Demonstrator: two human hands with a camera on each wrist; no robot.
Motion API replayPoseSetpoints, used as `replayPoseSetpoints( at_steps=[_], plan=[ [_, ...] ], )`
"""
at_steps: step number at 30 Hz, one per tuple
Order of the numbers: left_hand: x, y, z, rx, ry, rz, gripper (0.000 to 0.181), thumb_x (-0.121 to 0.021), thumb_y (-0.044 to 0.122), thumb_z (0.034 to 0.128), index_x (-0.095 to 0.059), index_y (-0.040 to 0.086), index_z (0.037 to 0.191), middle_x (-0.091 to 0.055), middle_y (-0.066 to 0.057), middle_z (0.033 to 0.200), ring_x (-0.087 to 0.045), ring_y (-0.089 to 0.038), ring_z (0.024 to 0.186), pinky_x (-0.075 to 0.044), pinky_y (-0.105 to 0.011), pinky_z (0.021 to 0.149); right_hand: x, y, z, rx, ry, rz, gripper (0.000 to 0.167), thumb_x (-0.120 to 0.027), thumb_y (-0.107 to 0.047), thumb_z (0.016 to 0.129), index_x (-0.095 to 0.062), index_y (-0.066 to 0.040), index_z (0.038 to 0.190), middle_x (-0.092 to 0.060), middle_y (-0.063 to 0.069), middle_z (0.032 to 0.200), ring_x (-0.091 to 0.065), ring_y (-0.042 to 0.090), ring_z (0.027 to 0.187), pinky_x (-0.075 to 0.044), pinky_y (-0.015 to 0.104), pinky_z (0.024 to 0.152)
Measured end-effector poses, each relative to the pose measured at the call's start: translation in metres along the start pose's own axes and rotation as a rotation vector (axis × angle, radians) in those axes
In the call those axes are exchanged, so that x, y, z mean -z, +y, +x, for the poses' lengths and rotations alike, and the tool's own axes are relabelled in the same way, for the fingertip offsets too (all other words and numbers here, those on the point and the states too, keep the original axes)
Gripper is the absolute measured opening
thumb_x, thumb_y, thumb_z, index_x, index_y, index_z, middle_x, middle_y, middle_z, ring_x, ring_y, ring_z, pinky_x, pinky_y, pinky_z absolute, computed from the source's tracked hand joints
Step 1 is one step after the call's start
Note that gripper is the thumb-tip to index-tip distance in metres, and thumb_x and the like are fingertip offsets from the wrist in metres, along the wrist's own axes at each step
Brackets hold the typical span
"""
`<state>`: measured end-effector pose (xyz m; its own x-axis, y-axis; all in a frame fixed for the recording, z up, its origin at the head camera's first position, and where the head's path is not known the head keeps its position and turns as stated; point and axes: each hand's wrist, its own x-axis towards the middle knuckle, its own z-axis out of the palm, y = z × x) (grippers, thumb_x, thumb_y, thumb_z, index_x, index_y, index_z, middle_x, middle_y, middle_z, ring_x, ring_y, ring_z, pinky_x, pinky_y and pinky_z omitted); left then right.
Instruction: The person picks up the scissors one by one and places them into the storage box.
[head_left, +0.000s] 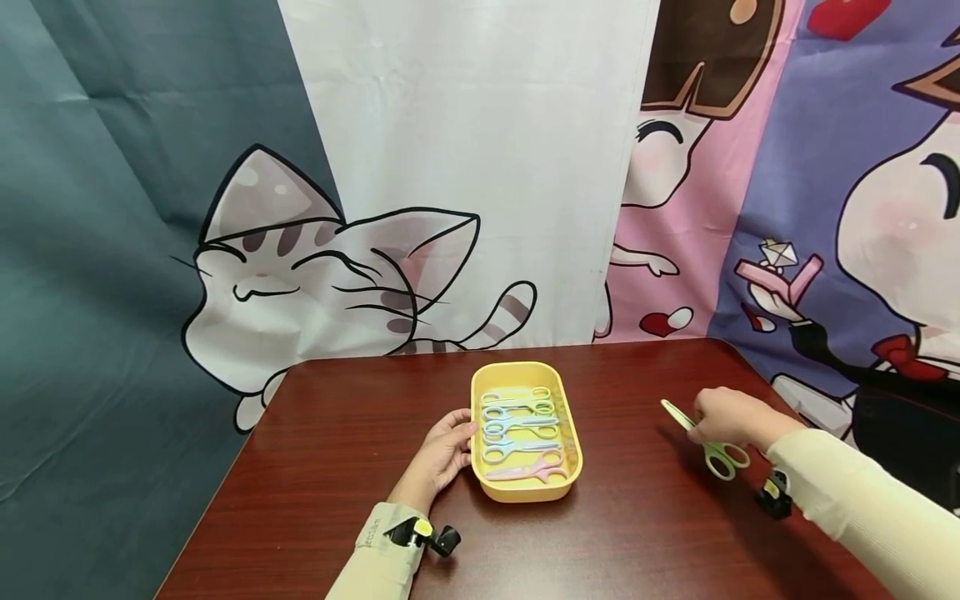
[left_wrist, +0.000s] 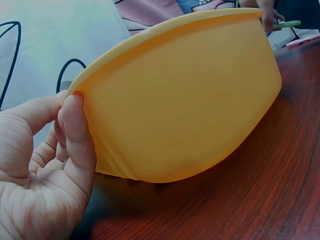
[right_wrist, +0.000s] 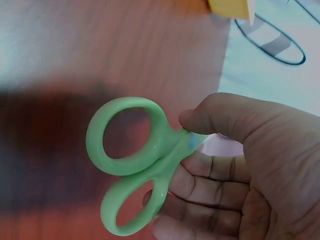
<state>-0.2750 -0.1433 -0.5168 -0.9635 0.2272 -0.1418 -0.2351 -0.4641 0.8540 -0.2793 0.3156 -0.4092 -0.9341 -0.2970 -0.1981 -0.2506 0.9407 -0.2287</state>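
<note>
A yellow tray (head_left: 525, 493) stands on the table, with several pastel scissors (head_left: 520, 450) lying in it side by side. My left hand (head_left: 442, 454) pinches the tray's left rim between thumb and fingers, as the left wrist view shows close up. Off to the right, my right hand (head_left: 727, 417) holds a pair of green scissors (right_wrist: 162, 162) around the middle, above the table. Both finger loops stick out of the grip toward me, and the pale blades point to the far left. Part of the blades is hidden by the hand.
The dark red wooden table (head_left: 337, 483) spreads around the tray. Behind it hangs a cartoon backdrop (head_left: 465, 125) with a cat and figures. A pink object (left_wrist: 304, 40) shows at the right edge of the left wrist view, too small to identify.
</note>
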Motion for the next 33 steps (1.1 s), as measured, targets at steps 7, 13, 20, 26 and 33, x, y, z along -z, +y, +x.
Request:
replayPoseSetpoints(
  at_steps=[7, 13, 20, 26, 33],
  plan=[
    [0.001, 0.000, 0.002, 0.004, -0.014, 0.008, 0.021, -0.052, 0.000, 0.1025, -0.046, 0.002, 0.123, -0.063, -0.001, 0.085, -0.056, -0.008, 0.058, -0.049, -0.019, 0.047, 0.019, -0.048, 0.028, 0.085, 0.008, -0.087, 0.017, -0.078, -0.026, 0.078, -0.066, -0.014, 0.073, -0.059, -0.003, 0.066, -0.053, 0.015, 0.059, -0.044, 0.031, 0.049],
    [0.002, -0.001, 0.001, 0.005, -0.027, 0.014, 0.024, -0.053, 0.000, 0.1022, -0.045, 0.001, 0.125, -0.065, -0.001, 0.088, -0.059, -0.009, 0.061, -0.050, -0.020, 0.048, 0.029, -0.096, 0.051, 0.153, 0.018, -0.127, 0.014, -0.077, -0.026, 0.079, -0.066, -0.017, 0.074, -0.060, -0.005, 0.066, -0.055, 0.014, 0.056, -0.044, 0.031, 0.047],
    [0.000, 0.000, 0.000, -0.004, -0.010, -0.005, 0.020, -0.053, -0.001, 0.1014, -0.048, 0.005, 0.120, -0.060, 0.000, 0.085, -0.053, -0.006, 0.058, -0.048, -0.019, 0.047, 0.027, -0.150, 0.071, 0.236, 0.038, -0.149, 0.016, -0.076, -0.026, 0.082, -0.064, -0.019, 0.076, -0.059, -0.006, 0.066, -0.055, 0.013, 0.057, -0.044, 0.030, 0.049],
    [0.000, 0.000, 0.000, -0.019, -0.016, 0.004, 0.019, -0.053, 0.000, 0.1016, -0.048, 0.005, 0.120, -0.060, 0.000, 0.084, -0.053, -0.006, 0.059, -0.049, -0.019, 0.047, 0.014, -0.184, 0.085, 0.338, 0.066, -0.191, 0.016, -0.077, -0.028, 0.081, -0.063, -0.021, 0.080, -0.057, -0.008, 0.072, -0.052, 0.012, 0.064, -0.044, 0.030, 0.056],
    [0.000, -0.001, 0.000, -0.020, -0.017, 0.005, 0.017, -0.052, 0.000, 0.1020, -0.048, 0.006, 0.117, -0.061, 0.000, 0.085, -0.053, -0.006, 0.058, -0.049, -0.019, 0.047, -0.011, -0.211, 0.093, 0.452, 0.038, -0.224, 0.023, -0.080, -0.029, 0.082, -0.059, -0.024, 0.075, -0.053, -0.011, 0.070, -0.047, 0.010, 0.066, -0.041, 0.029, 0.059]
  ],
)
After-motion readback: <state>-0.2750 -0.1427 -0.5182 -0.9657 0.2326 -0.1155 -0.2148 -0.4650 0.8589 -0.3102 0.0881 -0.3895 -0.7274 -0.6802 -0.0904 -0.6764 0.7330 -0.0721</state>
